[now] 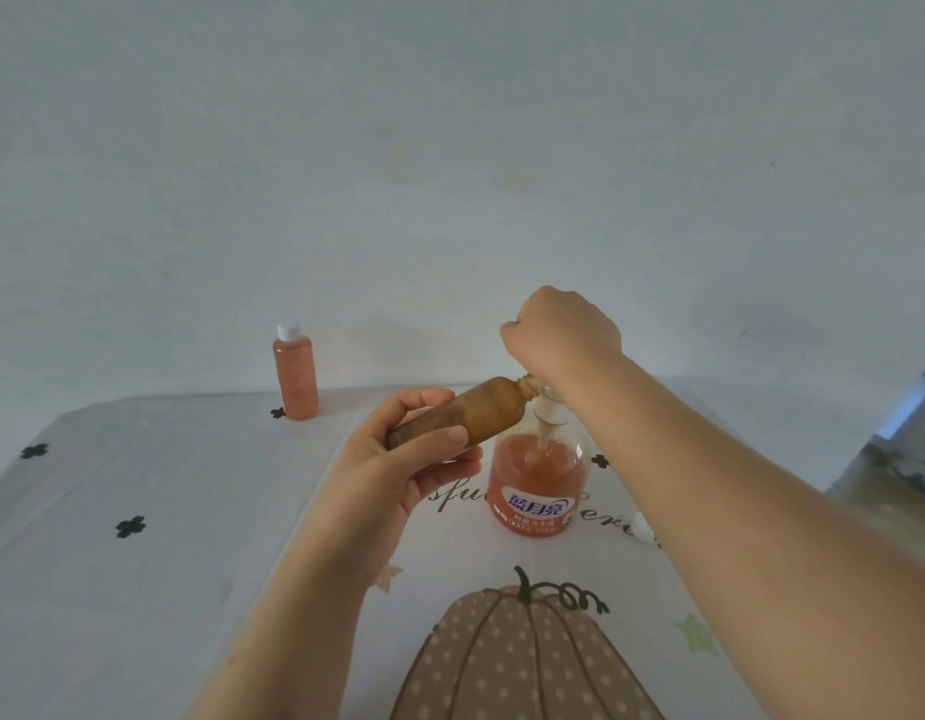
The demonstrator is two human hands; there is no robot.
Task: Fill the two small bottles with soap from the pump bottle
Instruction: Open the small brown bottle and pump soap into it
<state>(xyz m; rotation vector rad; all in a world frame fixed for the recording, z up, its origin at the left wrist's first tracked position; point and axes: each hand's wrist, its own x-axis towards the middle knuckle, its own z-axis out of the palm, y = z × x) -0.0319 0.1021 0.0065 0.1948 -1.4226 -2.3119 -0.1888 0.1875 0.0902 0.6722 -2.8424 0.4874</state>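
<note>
My left hand (419, 459) grips a small uncapped bottle (481, 413), amber-brown and tilted, its mouth up against the nozzle of the pump bottle (538, 485). The pump bottle is clear, holds orange soap and stands mid-table with a blue label. My right hand (559, 335) is curled down over the white pump head (548, 407); its fingers are hidden behind the back of the hand. A second small bottle (296, 376), white-capped and full of orange soap, stands upright at the table's far left edge, away from both hands.
A small white cap (641, 527) lies on the table just left of my right forearm. The tablecloth (138, 589) is white with black clovers and a pumpkin print. A plain wall rises behind the table; a dark edge shows at far right.
</note>
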